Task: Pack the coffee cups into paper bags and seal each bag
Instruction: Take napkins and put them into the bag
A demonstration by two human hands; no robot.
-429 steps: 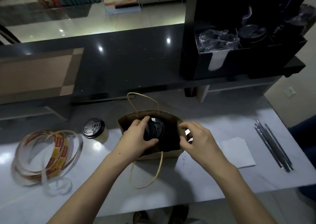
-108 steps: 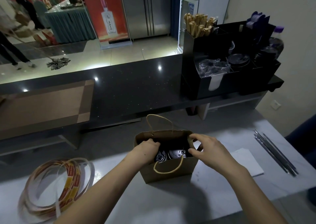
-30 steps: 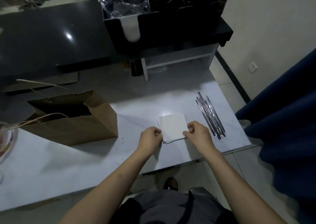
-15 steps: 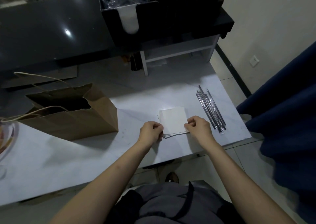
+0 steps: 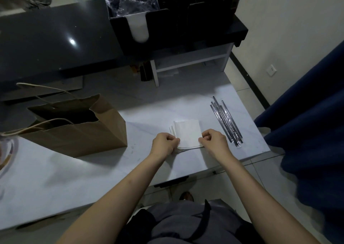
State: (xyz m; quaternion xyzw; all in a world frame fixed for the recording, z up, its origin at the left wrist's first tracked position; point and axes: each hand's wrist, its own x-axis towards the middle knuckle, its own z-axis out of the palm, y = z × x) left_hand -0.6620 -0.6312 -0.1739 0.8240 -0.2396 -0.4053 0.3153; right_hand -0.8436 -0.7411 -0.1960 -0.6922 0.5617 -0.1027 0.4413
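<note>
Paper bag (image 5: 83, 132): brown, stands upright on the left part of the white table (image 5: 93, 174), mouth open. Interior is dark, so contents cannot be made out. Two twine handles (image 5: 37, 128); the near one droops left past the bag's edge, the far one arches up behind the mouth. No seal visible on the bag.

Left hand (image 5: 163, 144): fingers curled, thumb and fingertips pinching the near left edge of the napkin stack (image 5: 188, 133).

Right hand (image 5: 214, 141): fingers curled likewise, pinching the near right corner of the same stack.

Napkin stack: white, square, lies flat on the table to the right of the bag, well apart from it. Sheets are slightly fanned at the left edge. The near edge looks a little raised between the two hands.

Wrapped straws (image 5: 226, 121): a loose bundle, just right of the napkins, lying lengthwise towards the far edge, not touched by either hand.

Sticker roll (image 5: 7, 154): partly in frame at the far left edge, beside the bag.

Background: black counter (image 5: 55, 38) behind the table; black organiser (image 5: 167, 29) on it holding crumpled clear plastic and dark lids. Blue fabric (image 5: 307, 113) hangs at right. Wall socket (image 5: 272, 69) low on the pale wall.
</note>
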